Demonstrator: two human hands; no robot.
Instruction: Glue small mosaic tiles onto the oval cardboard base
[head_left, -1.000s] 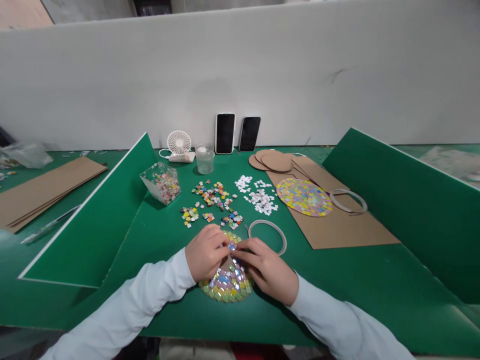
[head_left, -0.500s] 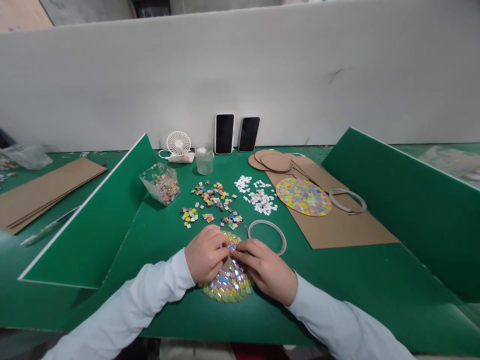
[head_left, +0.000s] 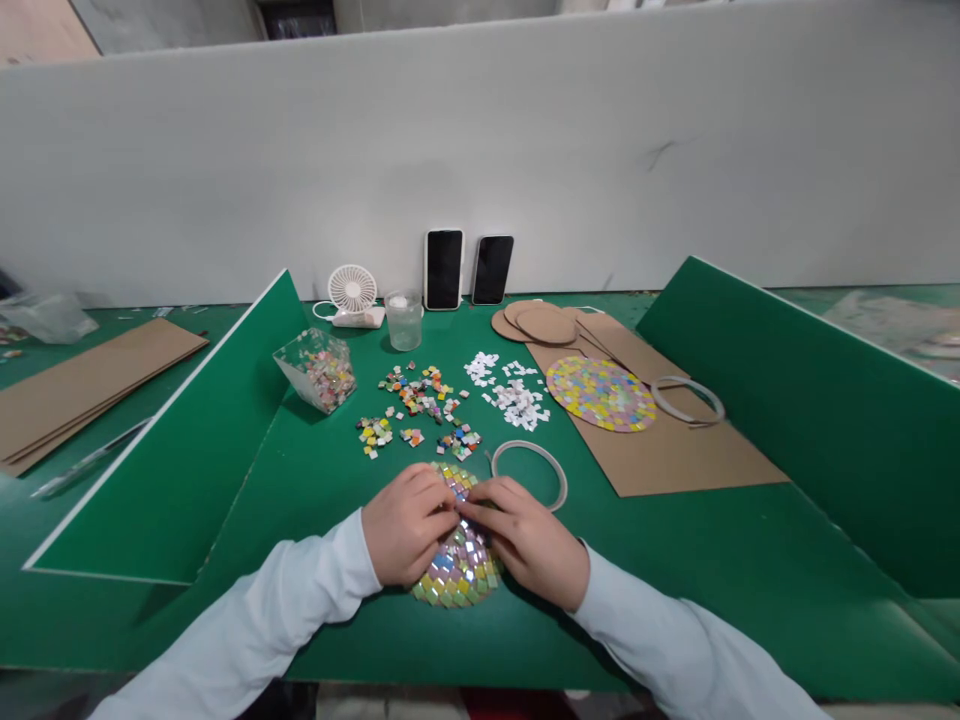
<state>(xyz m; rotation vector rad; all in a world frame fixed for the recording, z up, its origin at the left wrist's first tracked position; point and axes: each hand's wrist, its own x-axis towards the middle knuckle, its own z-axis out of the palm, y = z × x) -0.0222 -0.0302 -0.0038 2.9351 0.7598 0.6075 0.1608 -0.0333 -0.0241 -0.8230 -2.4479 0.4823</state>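
A round disc covered in small shiny mosaic tiles (head_left: 456, 585) lies on the green table in front of me, its tiles yellow, green, pink and blue. My left hand (head_left: 411, 524) rests over its left side with the fingers pinched together. From the right, my right hand (head_left: 529, 540) reaches onto the disc, thumb and fingers closed near the left fingertips. Whatever sits between the fingertips is too small to make out. Loose coloured tiles (head_left: 424, 392) lie in several groups beyond the disc, beside a heap of white paper bits (head_left: 519, 402).
A ring of pale tape (head_left: 562, 478) lies right of the disc. Further right, a finished-looking mosaic disc (head_left: 601, 394) and another ring (head_left: 718, 412) rest on brown board (head_left: 675, 465). Behind stand a tile bag (head_left: 319, 375), fan (head_left: 352, 290), cup (head_left: 405, 325) and two phones (head_left: 444, 270). Green panels (head_left: 195, 440) flank both sides.
My left hand has shifted slightly down and left over the disc. The right hand stays nearly where it was, and the whole view has moved slightly.
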